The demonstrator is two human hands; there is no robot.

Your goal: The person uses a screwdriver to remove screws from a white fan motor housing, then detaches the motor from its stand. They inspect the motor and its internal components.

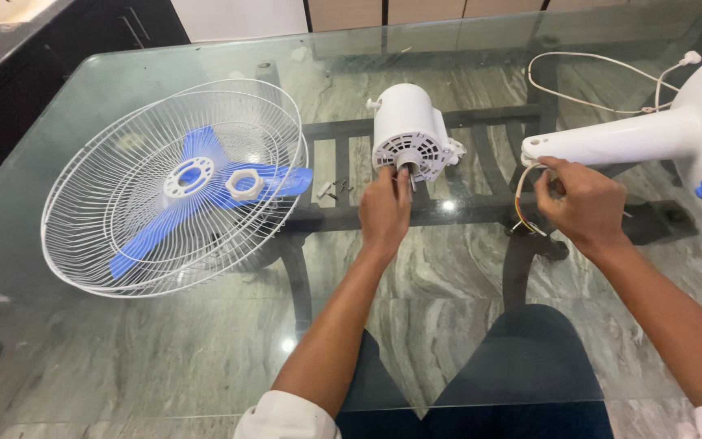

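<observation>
The person wears white sleeves [286, 416] — rolled up to the elbows — and dark blue trousers [522, 382]; both forearms are bare.

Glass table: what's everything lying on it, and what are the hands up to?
Glass table: one, clear, dark frame beneath.
Fan guard: one, white wire, left side.
Fan blade: one, blue, inside the guard.
Hex nut: one, white, on the blade.
Small screws: a few, grey, beside the guard.
Motor housing: one, white, centre.
Fan neck and base: one, white with blue buttons, right.
Cord: one, white, far right.
Wires: several, coloured, at the neck's end.
Left hand: at the motor's shaft.
Right hand: holding the wires.
</observation>
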